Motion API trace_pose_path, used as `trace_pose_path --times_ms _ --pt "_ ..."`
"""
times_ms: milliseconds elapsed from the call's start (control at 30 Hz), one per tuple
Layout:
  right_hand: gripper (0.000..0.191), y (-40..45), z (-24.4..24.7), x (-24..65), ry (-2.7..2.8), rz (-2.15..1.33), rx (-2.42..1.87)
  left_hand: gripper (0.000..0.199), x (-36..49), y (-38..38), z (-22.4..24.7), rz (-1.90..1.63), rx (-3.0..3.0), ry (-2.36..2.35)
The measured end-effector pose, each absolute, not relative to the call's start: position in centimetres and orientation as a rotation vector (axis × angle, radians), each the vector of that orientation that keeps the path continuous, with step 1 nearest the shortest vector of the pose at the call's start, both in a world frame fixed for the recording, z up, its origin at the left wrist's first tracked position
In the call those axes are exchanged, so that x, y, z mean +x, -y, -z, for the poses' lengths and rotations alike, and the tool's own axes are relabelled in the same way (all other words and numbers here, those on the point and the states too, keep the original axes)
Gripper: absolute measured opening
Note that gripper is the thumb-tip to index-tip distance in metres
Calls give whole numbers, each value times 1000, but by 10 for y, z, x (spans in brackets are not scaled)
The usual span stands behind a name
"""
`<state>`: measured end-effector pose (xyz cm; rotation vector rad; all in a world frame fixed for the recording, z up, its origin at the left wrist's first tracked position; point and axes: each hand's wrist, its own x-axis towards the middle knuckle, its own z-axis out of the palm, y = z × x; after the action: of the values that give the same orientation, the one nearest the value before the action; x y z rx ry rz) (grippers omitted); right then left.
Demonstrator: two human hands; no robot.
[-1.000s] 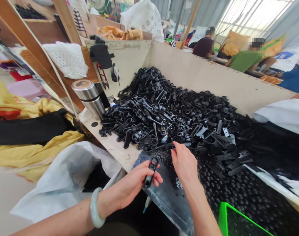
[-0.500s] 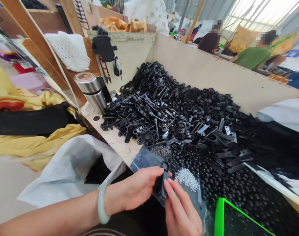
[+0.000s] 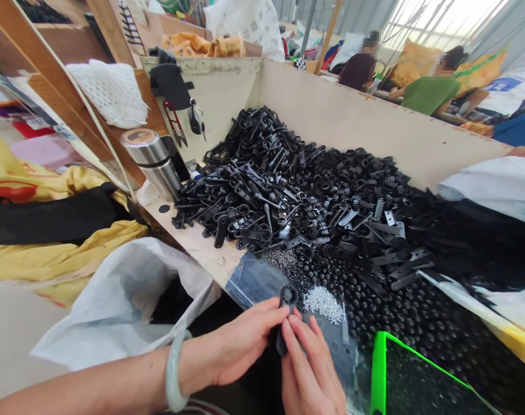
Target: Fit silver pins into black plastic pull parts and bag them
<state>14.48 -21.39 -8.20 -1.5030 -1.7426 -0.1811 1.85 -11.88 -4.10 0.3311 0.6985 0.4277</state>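
A long black plastic handle part with a round ringed end (image 3: 289, 294) is held between both hands, ring end up. My left hand (image 3: 240, 340), with a pale bangle on its wrist, grips it with the thumb across its front just below the ring. My right hand (image 3: 309, 363) closes on its lower part, fingertips beside the left thumb; these fingers hide much of the part. Just beyond the hands lie a heap of small silvery pins or screws (image 3: 323, 304) and many black balls (image 3: 400, 314). Similar black handle parts (image 3: 240, 199) are piled further back.
A steel flask (image 3: 152, 161) stands at the left edge of the walled bench. Red thread snips (image 3: 174, 124) hang on the post. A green-rimmed tray (image 3: 378, 374) sits at lower right, a white sack (image 3: 110, 305) at left. Two people (image 3: 430, 92) sit beyond the wall.
My right fingers have moved up the black handle part, closer to the left thumb. The part has turned slightly in the hands. The whole view has shifted a little.
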Motion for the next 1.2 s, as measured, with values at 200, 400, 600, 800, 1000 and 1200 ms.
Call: trace_pose_path --times_ms 200,400,600,800,1000,1200 --pt "54 217 73 129 1676 9 -1737 35 13 116 44 -527 564 -818" --pt "19 209 65 124 1067 -413 -1708 42 6 114 41 -598 1036 -917" --pt "34 189 58 124 1129 -621 -1740 41 -4 119 39 -670 825 -900" --pt "34 177 60 107 1050 -1035 -1510 40 -10 113 34 -645 639 -788" --pt "19 183 49 124 1444 -795 -1565 28 -41 86 49 -605 1162 -822" --pt "18 191 55 158 2090 -26 -1676 15 -40 53 63 -447 2152 -402"
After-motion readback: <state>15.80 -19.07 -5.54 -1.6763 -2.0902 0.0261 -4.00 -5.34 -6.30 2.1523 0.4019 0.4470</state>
